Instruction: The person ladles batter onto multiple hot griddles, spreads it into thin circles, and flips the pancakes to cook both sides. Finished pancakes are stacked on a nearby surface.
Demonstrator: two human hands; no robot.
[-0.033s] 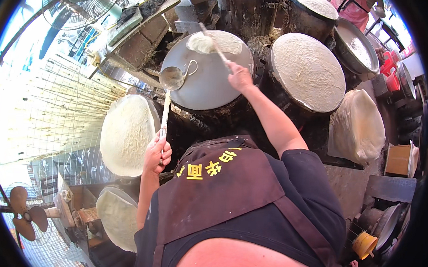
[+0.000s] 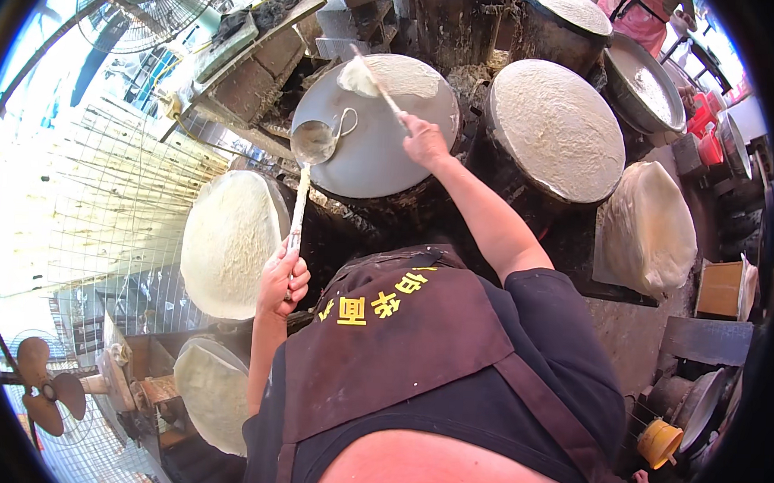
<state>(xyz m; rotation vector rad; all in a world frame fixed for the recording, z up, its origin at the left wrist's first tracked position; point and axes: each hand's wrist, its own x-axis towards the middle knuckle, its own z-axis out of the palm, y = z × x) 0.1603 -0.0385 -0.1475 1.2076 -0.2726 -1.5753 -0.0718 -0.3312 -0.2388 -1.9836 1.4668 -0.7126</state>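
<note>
Batter point(image 2: 405, 76) on far side of griddle point(image 2: 368, 172); ladle point(image 2: 312, 143) over left edge; batter sheet point(image 2: 556, 128) to right.

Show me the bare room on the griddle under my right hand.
The griddle looks bare on its near side, between the ladle and your right hand; a smaller patch lies between ladle and pale batter. It is crowded at the far side, where the stick crosses the batter.

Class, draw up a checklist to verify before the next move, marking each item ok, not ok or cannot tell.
1. Right hand gripping the spreading stick: ok.
2. Left hand gripping the long-handled ladle: ok.
3. Ladle bowl clear of the pale batter: ok.
4. Batter covering the whole round griddle: not ok; only its far part.
5. Griddle hot: cannot tell.
</note>
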